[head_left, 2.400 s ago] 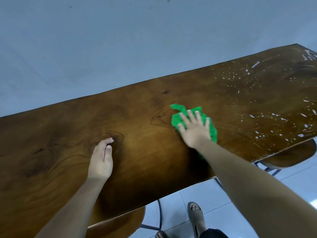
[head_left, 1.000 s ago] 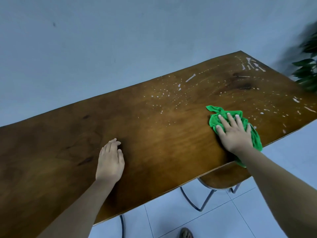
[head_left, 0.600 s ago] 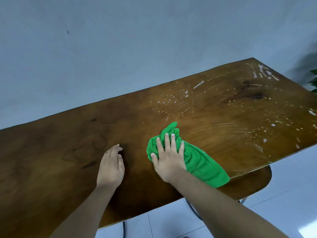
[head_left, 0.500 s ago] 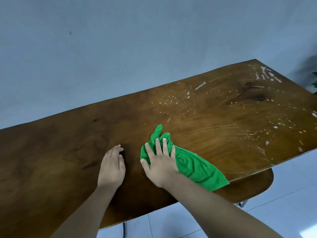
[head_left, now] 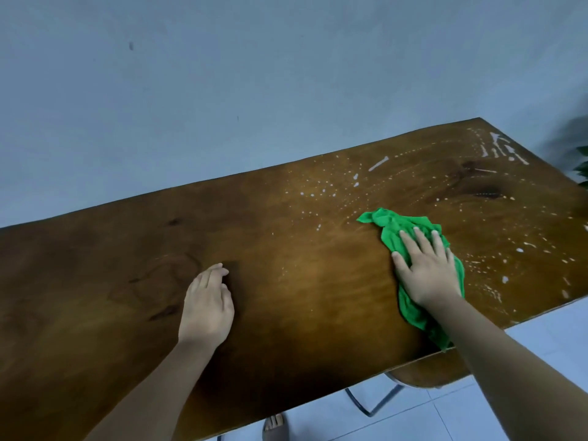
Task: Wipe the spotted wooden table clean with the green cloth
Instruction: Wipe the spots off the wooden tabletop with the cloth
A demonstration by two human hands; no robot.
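Note:
The long wooden table (head_left: 302, 281) runs from lower left to upper right. White spots and streaks (head_left: 359, 179) cover its right half, thickest near the far right corner; the left half looks plain. A crumpled green cloth (head_left: 394, 227) lies on the right part of the top, trailing back over the near edge. My right hand (head_left: 426, 268) presses flat on the cloth with fingers spread. My left hand (head_left: 206, 307) rests palm down on the bare wood at the middle, holding nothing.
A grey wall (head_left: 254, 90) stands directly behind the table. A wooden stool with metal legs (head_left: 423, 377) sits under the near edge at the right. A plant's leaves (head_left: 582, 167) show at the far right. My foot (head_left: 275, 424) is on the tiled floor.
My right hand has swept the green cloth from beside my left hand out to the right across the table. My left hand has stayed where it was.

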